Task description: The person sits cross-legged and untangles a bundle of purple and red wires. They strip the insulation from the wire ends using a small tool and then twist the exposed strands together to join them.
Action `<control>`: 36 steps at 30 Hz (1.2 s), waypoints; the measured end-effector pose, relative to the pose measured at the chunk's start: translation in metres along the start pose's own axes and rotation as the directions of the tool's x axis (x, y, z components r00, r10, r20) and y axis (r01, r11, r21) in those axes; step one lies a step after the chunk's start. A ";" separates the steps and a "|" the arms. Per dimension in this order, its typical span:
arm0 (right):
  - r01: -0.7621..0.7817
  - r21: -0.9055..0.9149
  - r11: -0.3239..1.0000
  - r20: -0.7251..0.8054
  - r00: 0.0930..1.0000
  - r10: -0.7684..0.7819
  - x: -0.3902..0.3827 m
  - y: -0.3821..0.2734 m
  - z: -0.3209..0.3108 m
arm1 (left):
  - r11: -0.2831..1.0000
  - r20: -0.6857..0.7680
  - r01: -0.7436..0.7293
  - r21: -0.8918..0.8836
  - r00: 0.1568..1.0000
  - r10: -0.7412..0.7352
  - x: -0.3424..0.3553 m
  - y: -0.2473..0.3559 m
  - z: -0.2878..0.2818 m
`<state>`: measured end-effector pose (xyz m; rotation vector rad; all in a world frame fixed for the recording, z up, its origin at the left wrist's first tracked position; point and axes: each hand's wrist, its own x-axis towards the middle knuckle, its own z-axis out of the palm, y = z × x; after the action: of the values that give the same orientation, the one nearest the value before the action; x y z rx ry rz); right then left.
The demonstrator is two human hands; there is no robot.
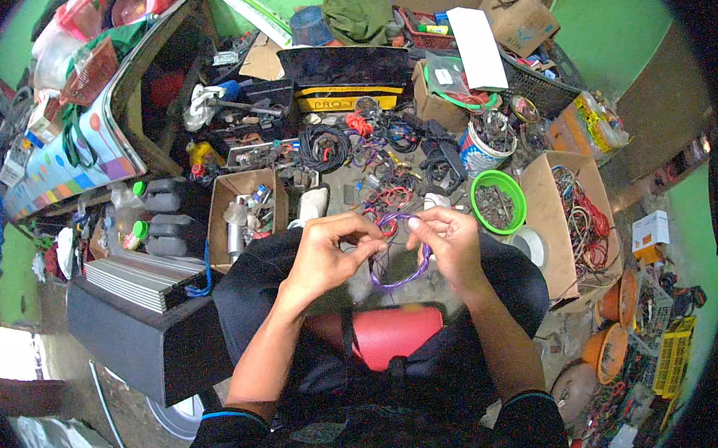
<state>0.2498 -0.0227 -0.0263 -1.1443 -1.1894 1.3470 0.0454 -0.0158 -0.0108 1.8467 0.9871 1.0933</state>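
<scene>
A twisted purple wire (402, 284) hangs in a loop between my two hands, in front of my knees. My left hand (336, 250) pinches it on the left side, thumb against the fingers. With thumb and fingers closed, my right hand (448, 241) grips the wire's upper right part. The exact spot where the wire passes through the left fingers is hidden. Beyond the hands, red wire (397, 196) and a coil of black cable (324, 148) lie on the floor among small parts.
A green bowl (522, 204) of small metal bits stands right of my hands, beside a cardboard box (553, 244) of tangled wires. To the left are a cardboard box (218, 209) of parts and a black speaker box (141, 327) bearing a finned metal amplifier (142, 281). A yellow-black toolbox (346, 100) stands farther back.
</scene>
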 end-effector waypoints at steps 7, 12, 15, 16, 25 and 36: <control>-0.141 0.247 0.959 0.114 0.987 0.115 0.002 -0.001 -0.006 | 0.945 -0.336 0.164 -0.284 0.906 -0.259 0.003 0.000 0.008; -0.050 0.189 0.981 0.038 0.998 0.043 0.002 -0.004 -0.010 | 0.836 0.051 0.464 -0.291 0.881 -0.471 0.007 -0.003 -0.007; 0.040 0.034 0.999 0.021 0.999 -0.040 0.003 0.003 -0.006 | 0.788 0.128 0.357 -0.502 0.932 -0.340 0.005 -0.005 -0.002; 0.068 -0.015 0.998 0.021 0.997 -0.068 0.003 0.005 -0.005 | 0.770 0.168 0.368 -0.522 0.929 -0.330 0.006 -0.005 -0.003; 0.013 -0.086 0.996 0.128 0.992 -0.002 -0.002 -0.001 -0.004 | 0.762 0.166 0.356 -0.541 0.933 -0.318 0.002 -0.005 0.003; -0.114 -0.066 0.991 0.193 0.973 0.125 -0.006 -0.008 0.000 | 0.799 -0.018 0.325 -0.506 0.922 -0.387 0.005 -0.014 0.008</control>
<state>0.2511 -0.0282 -0.0184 -1.1567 -1.3225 1.5572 0.0516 -0.0076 -0.0243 1.1334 0.9624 1.1024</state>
